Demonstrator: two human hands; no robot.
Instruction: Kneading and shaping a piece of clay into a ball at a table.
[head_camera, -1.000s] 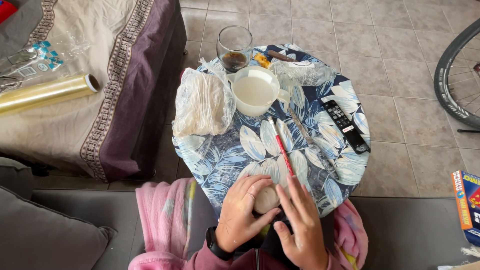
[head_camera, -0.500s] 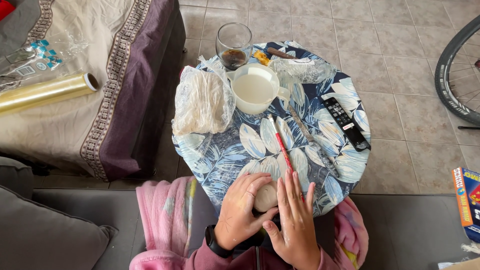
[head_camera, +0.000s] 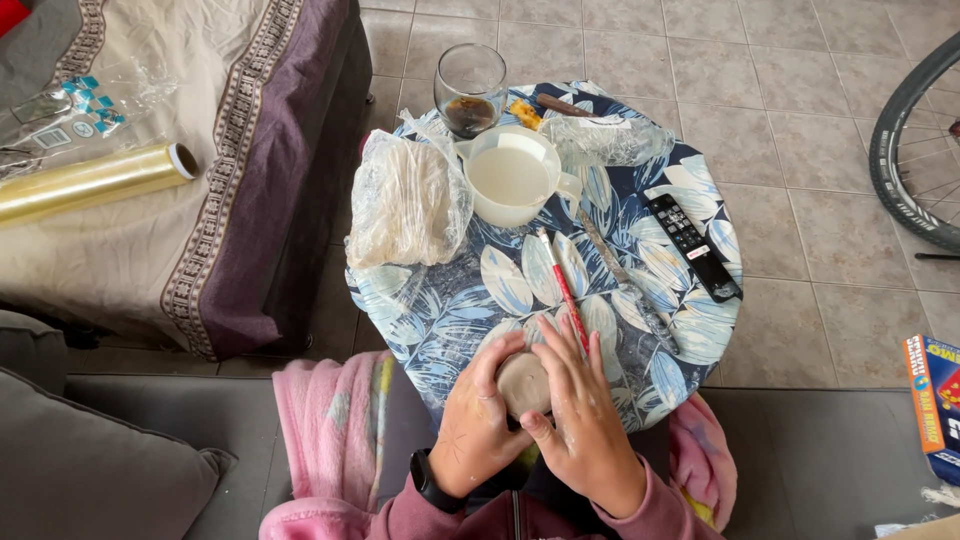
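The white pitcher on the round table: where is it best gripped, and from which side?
Probably by the handle on the white pitcher, which sticks out on the image-right side, toward the black remote. Come from that side: the plastic-wrapped bundle crowds the opposite wall, and it holds white liquid, so keep it upright.

1. A small round table (head_camera: 455, 310), covered with a blue leaf-print cloth, stands on a tiled floor (head_camera: 800, 120).
2. On the table: a stemless glass (head_camera: 470, 88) with dark liquid at the far edge, a white jug (head_camera: 512, 176) of milky liquid just beside it, and a plastic bag (head_camera: 408, 200) of pale stuff touching the jug's left side.
3. A red pencil (head_camera: 562, 288) and a thin grey stick (head_camera: 625, 280) lie near the middle; a black remote (head_camera: 692, 246) lies at the right.
4. Crumpled clear wrap (head_camera: 610, 140) sits behind the jug.
5. A lump of clay (head_camera: 522, 382) sits at the near edge.
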